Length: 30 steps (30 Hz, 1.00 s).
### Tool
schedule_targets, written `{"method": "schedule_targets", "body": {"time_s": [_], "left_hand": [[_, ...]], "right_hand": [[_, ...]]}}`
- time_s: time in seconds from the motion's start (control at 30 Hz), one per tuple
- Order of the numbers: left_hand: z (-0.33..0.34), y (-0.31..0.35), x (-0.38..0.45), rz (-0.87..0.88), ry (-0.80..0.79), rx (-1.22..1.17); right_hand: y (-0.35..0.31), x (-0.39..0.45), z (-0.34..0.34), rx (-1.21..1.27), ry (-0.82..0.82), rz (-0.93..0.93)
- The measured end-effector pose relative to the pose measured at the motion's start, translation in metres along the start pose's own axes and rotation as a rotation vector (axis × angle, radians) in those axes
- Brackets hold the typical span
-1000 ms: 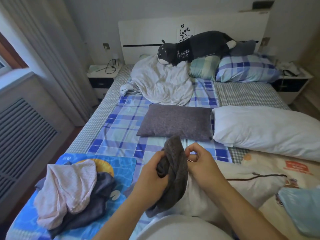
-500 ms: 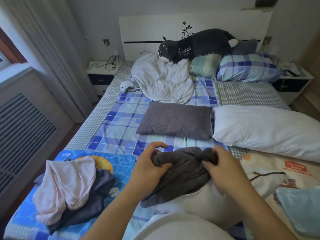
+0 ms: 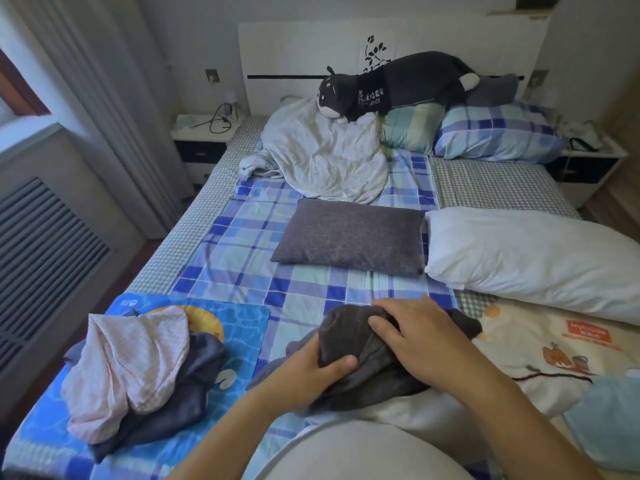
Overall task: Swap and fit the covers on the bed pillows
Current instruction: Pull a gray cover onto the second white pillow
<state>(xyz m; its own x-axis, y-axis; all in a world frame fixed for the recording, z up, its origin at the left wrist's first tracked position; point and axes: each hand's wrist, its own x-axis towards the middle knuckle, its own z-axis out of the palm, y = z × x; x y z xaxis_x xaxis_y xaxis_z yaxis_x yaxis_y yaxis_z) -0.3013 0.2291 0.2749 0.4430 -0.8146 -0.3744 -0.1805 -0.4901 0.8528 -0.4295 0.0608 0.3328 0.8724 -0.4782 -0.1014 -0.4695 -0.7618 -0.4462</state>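
Nearest to you, a white pillow point(image 3: 408, 408) lies at the foot of the bed point(image 3: 311, 282), partly under the dark grey cover point(image 3: 363, 344) bunched on top of it. Your left hand point(image 3: 311, 372) grips the cover's near left edge, thumb on top and fingers curled beneath the cloth. Your right hand point(image 3: 419, 332) lies flat on the cover with fingers spread and fairly straight, pressing it down onto the pillow.

Left of the cover, a blue mat point(image 3: 242, 327) carries a small white logo at its far corner, too small to read. On the mat sits a heap of clothes point(image 3: 138, 372), pale pink checked cloth over dark navy cloth. Right of the cover lies a cream cartoon-print quilt point(image 3: 540, 355) with an orange label whose white lettering is blurred, beginning with something like "My". A light blue cloth point(image 3: 609, 424) lies at the quilt's near edge.

Beyond the cover, a grey pillow point(image 3: 349, 237) rests flat on the blue plaid sheet, and just to its right a large bare white pillow point(image 3: 530, 258) lies touching it.

Further from the cover, a crumpled white sheet point(image 3: 322, 157) is piled near the headboard point(image 3: 304, 53), with a striped green pillow point(image 3: 408, 129) and a blue plaid pillow point(image 3: 495, 133) to its right. A dark plush animal point(image 3: 398, 88) lies across them, its shirt printed with pale Chinese characters you cannot make out. The headboard bears a black leaf motif. A nightstand point(image 3: 204, 133) with a black cable stands left of it.
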Motion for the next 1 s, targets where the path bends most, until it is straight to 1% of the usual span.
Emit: {"method": "schedule_targets", "body": {"time_s": [0.03, 0.1, 0.13, 0.17, 0.2, 0.23, 0.27, 0.3, 0.33, 0.37, 0.4, 0.43, 0.47, 0.5, 0.53, 0.57, 0.63, 0.67, 0.73, 0.8, 0.87, 1.0], "left_hand": [[0.002, -0.002, 0.002, -0.018, -0.011, 0.033], [0.002, -0.001, 0.008, 0.041, -0.002, 0.059], [0.0, 0.001, 0.012, 0.109, 0.001, 0.1], [-0.001, 0.004, 0.015, 0.173, -0.002, 0.183], [-0.002, 0.007, 0.019, 0.226, -0.004, 0.306], [-0.003, 0.01, 0.022, 0.277, -0.003, 0.429], [-0.002, 0.013, 0.024, 0.348, -0.002, 0.538], [-0.001, 0.017, 0.024, 0.435, 0.009, 0.62], [0.0, 0.021, 0.024, 0.512, 0.019, 0.644], [0.001, 0.023, 0.023, 0.544, -0.001, 0.573], [0.0, 0.029, 0.019, 0.497, -0.034, 0.401], [0.0, 0.033, 0.017, 0.423, -0.065, 0.225], [-0.002, 0.031, 0.018, 0.358, -0.065, 0.09], [-0.004, 0.028, 0.019, 0.325, -0.024, 0.029], [-0.007, 0.022, 0.023, 0.335, 0.033, 0.055], [-0.011, 0.017, 0.028, 0.377, 0.11, 0.104], [-0.017, 0.008, 0.035, 0.53, 0.239, 0.254], [-0.019, 0.004, 0.036, 0.598, 0.3, 0.357], [-0.018, 0.003, 0.036, 0.73, 0.417, 0.542], [-0.015, 0.0, 0.033, 0.81, 0.477, 0.609], [-0.012, -0.004, 0.032, 0.801, 0.488, 0.56], [0.0, -0.005, 0.02, 0.687, 0.553, 0.288]], "right_hand": [[0.006, 0.0, 0.003, -0.004, 0.125, -0.004], [0.023, -0.005, 0.004, -0.038, 0.453, 0.056], [0.033, -0.009, 0.0, -0.077, 0.583, 0.145], [0.043, -0.014, -0.004, -0.069, 0.624, 0.269], [0.05, -0.018, -0.01, 0.004, 0.589, 0.411], [0.054, -0.02, -0.011, 0.109, 0.5, 0.539], [0.057, -0.019, -0.01, 0.202, 0.371, 0.64], [0.059, -0.019, -0.008, 0.244, 0.266, 0.677], [0.06, -0.02, -0.005, 0.25, 0.227, 0.665], [0.06, -0.021, -0.003, 0.275, 0.236, 0.639], [0.059, -0.022, -0.005, 0.352, 0.266, 0.627], [0.059, -0.024, -0.009, 0.503, 0.294, 0.647], [0.06, -0.026, -0.015, 0.711, 0.292, 0.683], [0.062, -0.028, -0.02, 0.937, 0.255, 0.71], [0.062, -0.031, -0.023, 1.113, 0.198, 0.714], [0.062, -0.032, -0.024, 1.191, 0.132, 0.689], [0.058, -0.035, -0.024, 1.085, 0.028, 0.631], [0.053, -0.034, -0.023, 0.998, -0.004, 0.616], [0.044, -0.032, -0.018, 0.901, -0.046, 0.611], [0.037, -0.03, -0.013, 0.861, -0.063, 0.596], [0.031, -0.027, -0.01, 0.845, -0.042, 0.591], [0.022, -0.028, -0.011, 0.596, -0.033, 0.552]]}}
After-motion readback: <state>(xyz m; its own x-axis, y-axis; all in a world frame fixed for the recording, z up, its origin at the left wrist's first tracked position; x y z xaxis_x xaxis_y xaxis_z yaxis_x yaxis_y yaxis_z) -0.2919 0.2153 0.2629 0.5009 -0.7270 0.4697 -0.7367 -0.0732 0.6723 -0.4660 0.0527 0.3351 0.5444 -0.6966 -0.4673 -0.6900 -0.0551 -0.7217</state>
